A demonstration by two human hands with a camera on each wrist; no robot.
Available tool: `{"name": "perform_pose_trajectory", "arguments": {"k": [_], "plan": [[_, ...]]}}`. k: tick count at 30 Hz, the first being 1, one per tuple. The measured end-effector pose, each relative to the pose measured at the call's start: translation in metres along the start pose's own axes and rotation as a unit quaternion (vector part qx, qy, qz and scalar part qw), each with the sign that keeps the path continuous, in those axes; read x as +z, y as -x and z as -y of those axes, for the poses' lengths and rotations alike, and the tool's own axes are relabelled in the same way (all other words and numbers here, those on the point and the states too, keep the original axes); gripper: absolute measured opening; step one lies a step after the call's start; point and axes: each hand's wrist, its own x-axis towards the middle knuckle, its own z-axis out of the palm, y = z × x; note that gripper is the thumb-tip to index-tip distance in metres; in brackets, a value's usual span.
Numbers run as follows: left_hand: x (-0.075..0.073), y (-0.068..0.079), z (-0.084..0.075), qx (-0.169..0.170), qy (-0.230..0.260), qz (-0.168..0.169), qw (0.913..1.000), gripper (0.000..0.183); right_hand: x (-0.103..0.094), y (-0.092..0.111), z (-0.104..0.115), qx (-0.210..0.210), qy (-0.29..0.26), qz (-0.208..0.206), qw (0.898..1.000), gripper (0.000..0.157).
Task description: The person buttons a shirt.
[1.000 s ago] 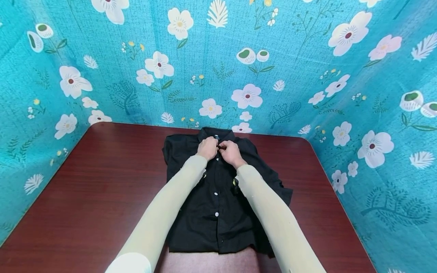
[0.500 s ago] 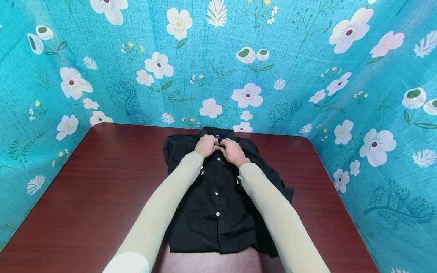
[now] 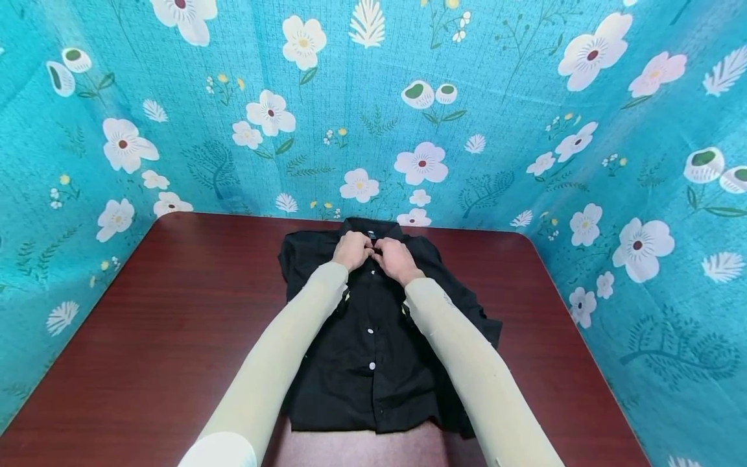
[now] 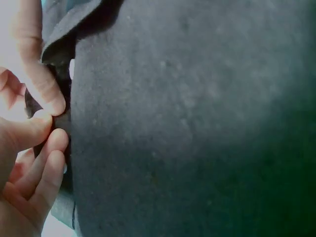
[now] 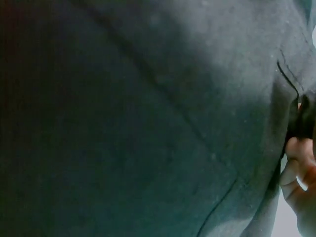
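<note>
A black button-up shirt (image 3: 344,389) lies front side up, its collar (image 3: 382,227) toward the far table edge. White buttons run down its front, one white button (image 3: 371,366) showing near the hem. Just below the collar, my left hand (image 3: 351,250) pinches the shirt's front edge. Close beside it, my right hand (image 3: 398,258) also pinches the front edge, fingertips nearly meeting the left ones. In the left wrist view, fingertips (image 4: 47,94) press on dark cloth near a partly hidden button (image 4: 72,69). Curled fingers (image 5: 298,163) show at the right edge of the right wrist view.
The shirt lies on a dark red-brown table (image 3: 192,311) with rounded far corners. A blue flowered curtain (image 3: 327,149) hangs behind and along both sides of it. Both forearms in cream sleeves (image 3: 280,350) reach over the shirt's sides.
Both hands stay at the shirt's front below the collar. Their fingers have shifted slightly on the cloth, and the left hand sits a little higher than one second ago.
</note>
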Motion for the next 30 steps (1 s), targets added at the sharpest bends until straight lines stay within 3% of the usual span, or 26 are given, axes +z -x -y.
{"name": "perform_pose_trajectory", "arguments": {"k": [4, 7, 12, 18, 25, 30], "plan": [[-0.0019, -0.0005, 0.0007, 0.013, -0.006, 0.018, 0.9997, 0.015, 0.0009, 0.0003, -0.0021, -0.021, 0.025, 0.0, 0.999, 0.01], [-0.0055, -0.002, -0.0014, 0.045, -0.054, 0.036, 0.9969, 0.013, 0.0007, 0.0009, -0.003, -0.03, 0.034, 0.001, 0.999, 0.009], [-0.0087, -0.0046, -0.0071, 0.09, -0.174, 0.019, 0.9804, 0.01, 0.0004, 0.0004, -0.0014, -0.035, 0.04, 0.0, 0.999, 0.013], [-0.0047, -0.0052, -0.0085, 0.08, -0.244, 0.005, 0.9664, 0.016, -0.0003, -0.0012, 0.0015, -0.028, 0.038, 0.008, 0.999, 0.016], [-0.0083, -0.0063, -0.007, 0.091, -0.231, 0.013, 0.9685, 0.01, -0.0069, -0.0021, 0.0064, -0.027, 0.043, 0.011, 0.999, 0.01], [-0.0062, -0.0057, 0.0003, 0.084, -0.148, 0.022, 0.9852, 0.008, -0.0055, -0.0028, 0.0055, -0.033, 0.046, 0.014, 0.998, 0.01]]}}
